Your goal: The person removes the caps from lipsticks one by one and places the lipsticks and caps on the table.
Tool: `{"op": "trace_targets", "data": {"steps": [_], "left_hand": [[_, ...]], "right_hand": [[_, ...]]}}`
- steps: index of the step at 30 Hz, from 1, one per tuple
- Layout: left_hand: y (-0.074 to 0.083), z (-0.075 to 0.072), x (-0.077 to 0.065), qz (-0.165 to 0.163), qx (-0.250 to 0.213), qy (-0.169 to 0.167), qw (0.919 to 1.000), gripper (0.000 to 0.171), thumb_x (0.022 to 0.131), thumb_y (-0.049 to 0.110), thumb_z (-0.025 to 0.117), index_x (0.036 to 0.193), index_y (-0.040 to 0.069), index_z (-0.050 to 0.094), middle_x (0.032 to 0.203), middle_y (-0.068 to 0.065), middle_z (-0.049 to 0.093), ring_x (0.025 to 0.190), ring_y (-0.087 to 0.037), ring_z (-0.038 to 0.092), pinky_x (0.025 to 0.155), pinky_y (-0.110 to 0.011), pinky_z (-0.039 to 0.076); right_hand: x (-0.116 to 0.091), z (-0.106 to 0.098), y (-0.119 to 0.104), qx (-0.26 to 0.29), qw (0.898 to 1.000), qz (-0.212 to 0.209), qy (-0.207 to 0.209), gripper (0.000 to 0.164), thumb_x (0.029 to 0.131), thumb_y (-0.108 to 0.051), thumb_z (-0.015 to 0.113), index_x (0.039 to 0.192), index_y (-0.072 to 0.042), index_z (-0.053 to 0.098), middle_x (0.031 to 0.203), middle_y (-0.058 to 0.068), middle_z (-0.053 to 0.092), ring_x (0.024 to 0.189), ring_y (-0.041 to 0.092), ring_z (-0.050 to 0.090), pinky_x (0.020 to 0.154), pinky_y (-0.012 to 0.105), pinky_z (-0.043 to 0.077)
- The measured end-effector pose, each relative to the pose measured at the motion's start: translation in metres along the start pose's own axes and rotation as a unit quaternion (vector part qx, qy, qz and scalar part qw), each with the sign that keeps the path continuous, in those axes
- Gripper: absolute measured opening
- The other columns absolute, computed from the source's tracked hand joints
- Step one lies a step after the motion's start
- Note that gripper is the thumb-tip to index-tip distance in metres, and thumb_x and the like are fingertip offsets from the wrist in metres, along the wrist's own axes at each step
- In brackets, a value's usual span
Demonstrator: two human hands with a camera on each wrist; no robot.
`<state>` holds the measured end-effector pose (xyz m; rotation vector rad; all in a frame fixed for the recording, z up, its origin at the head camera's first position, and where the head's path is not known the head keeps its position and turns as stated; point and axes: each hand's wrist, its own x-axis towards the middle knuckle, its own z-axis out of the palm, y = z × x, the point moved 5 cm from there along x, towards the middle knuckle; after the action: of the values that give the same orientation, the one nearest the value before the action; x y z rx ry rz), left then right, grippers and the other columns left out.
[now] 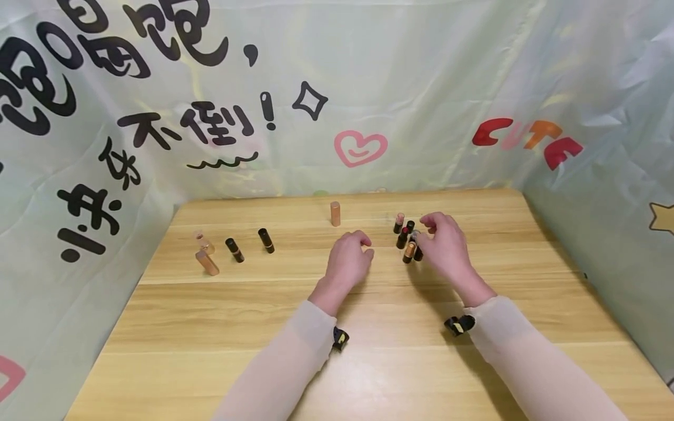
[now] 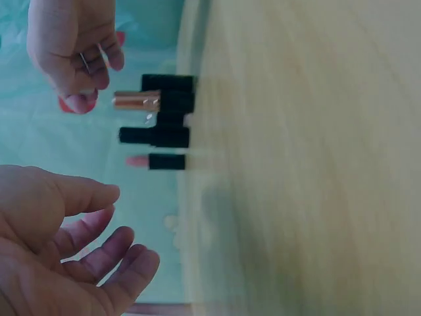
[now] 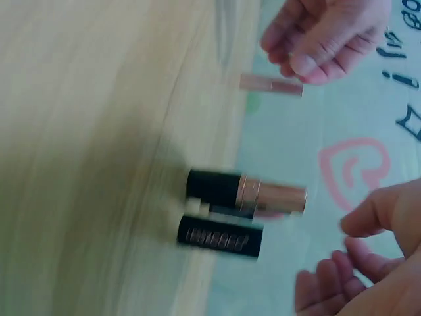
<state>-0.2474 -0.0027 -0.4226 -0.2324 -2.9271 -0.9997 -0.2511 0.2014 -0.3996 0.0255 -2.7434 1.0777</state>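
A cluster of lipsticks stands upright toward the back right of the table. In it are a pink-tipped lipstick (image 1: 399, 222), a red-tipped lipstick (image 1: 403, 237), a copper-and-black lipstick (image 1: 409, 253) and a black tube (image 3: 220, 237) with lettering. My right hand (image 1: 446, 245) hovers just above and beside this cluster, fingers loosely bent, holding nothing; it partly hides the group in the head view. To the left of the cluster hangs my left hand (image 1: 347, 263), also holding nothing, with thumb and fingers apart. Both wrist views show gaps between the fingers and the lipsticks.
A copper tube (image 1: 335, 214) stands upright at the back middle. On the left are two black tubes, one nearer (image 1: 234, 250) and one farther (image 1: 266, 241), a copper tube (image 1: 207, 263) and a pinkish clear piece (image 1: 204, 242). A printed curtain (image 1: 421, 88) hangs behind the table.
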Motion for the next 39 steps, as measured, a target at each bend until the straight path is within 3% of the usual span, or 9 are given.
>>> {"op": "trace_targets", "data": {"steps": [3,9,15,24,30,36,39], "left_hand": [[-0.003,-0.013,-0.003,0.01,-0.015,0.034,0.9993,0.013,0.092,0.023,0.067,0.103,0.015,0.067,0.105,-0.002,0.066,0.098,-0.021,0.061,0.083,-0.034,0.051],[-0.018,-0.032,-0.011,0.004,-0.048,0.081,0.9955,0.013,0.091,0.024,0.068,0.102,0.017,0.068,0.106,-0.003,0.066,0.1,-0.024,0.059,0.085,-0.038,0.049],[-0.042,-0.043,-0.021,-0.019,-0.07,0.109,0.9914,0.011,0.09,0.025,0.07,0.099,0.018,0.068,0.107,-0.003,0.066,0.104,-0.026,0.057,0.087,-0.041,0.048],[-0.086,-0.06,-0.035,-0.066,-0.088,0.145,0.9833,0.012,0.089,0.026,0.07,0.097,0.016,0.069,0.11,-0.006,0.066,0.106,-0.029,0.055,0.093,-0.044,0.044],[-0.107,-0.081,-0.046,-0.104,-0.101,0.19,0.9711,0.017,0.089,0.027,0.068,0.099,0.015,0.066,0.114,-0.009,0.059,0.107,-0.03,0.047,0.087,-0.043,0.041],[-0.125,-0.097,-0.052,-0.149,-0.116,0.256,0.9482,0.032,0.087,0.026,0.066,0.112,0.009,0.056,0.117,-0.015,0.051,0.108,-0.032,0.041,0.082,-0.043,0.039],[-0.131,-0.1,-0.052,-0.16,-0.115,0.273,0.9415,0.045,0.086,0.026,0.067,0.122,0.008,0.049,0.122,-0.014,0.048,0.112,-0.033,0.04,0.086,-0.045,0.039]], "right_hand": [[0.0,0.006,-0.017,0.032,0.999,-0.025,0.029,0.028,0.091,-0.014,0.058,0.117,-0.003,0.06,0.111,0.013,0.057,0.098,0.028,0.055,0.08,0.042,0.046],[-0.001,0.027,-0.048,0.064,0.994,-0.07,0.05,0.018,0.091,-0.018,0.062,0.106,-0.007,0.064,0.101,0.008,0.061,0.088,0.023,0.058,0.076,0.036,0.047],[-0.001,0.056,-0.064,0.077,0.993,-0.087,0.025,0.018,0.09,-0.022,0.063,0.105,-0.012,0.066,0.102,0.005,0.064,0.092,0.023,0.061,0.084,0.039,0.048],[0.0,0.098,-0.079,0.086,0.992,-0.078,-0.042,0.021,0.089,-0.025,0.063,0.107,-0.013,0.066,0.102,0.003,0.064,0.095,0.02,0.059,0.083,0.037,0.05],[0.001,0.12,-0.096,0.098,0.989,-0.082,-0.079,0.024,0.091,-0.025,0.062,0.111,-0.011,0.066,0.106,0.003,0.063,0.098,0.02,0.059,0.086,0.039,0.05],[0.003,0.139,-0.115,0.105,0.986,-0.088,-0.1,0.025,0.092,-0.027,0.062,0.111,-0.011,0.066,0.105,-0.001,0.062,0.101,0.019,0.06,0.086,0.039,0.051],[0.003,0.147,-0.122,0.104,0.985,-0.091,-0.107,0.026,0.091,-0.028,0.062,0.111,-0.011,0.067,0.105,-0.002,0.062,0.102,0.018,0.06,0.088,0.038,0.051]]}}
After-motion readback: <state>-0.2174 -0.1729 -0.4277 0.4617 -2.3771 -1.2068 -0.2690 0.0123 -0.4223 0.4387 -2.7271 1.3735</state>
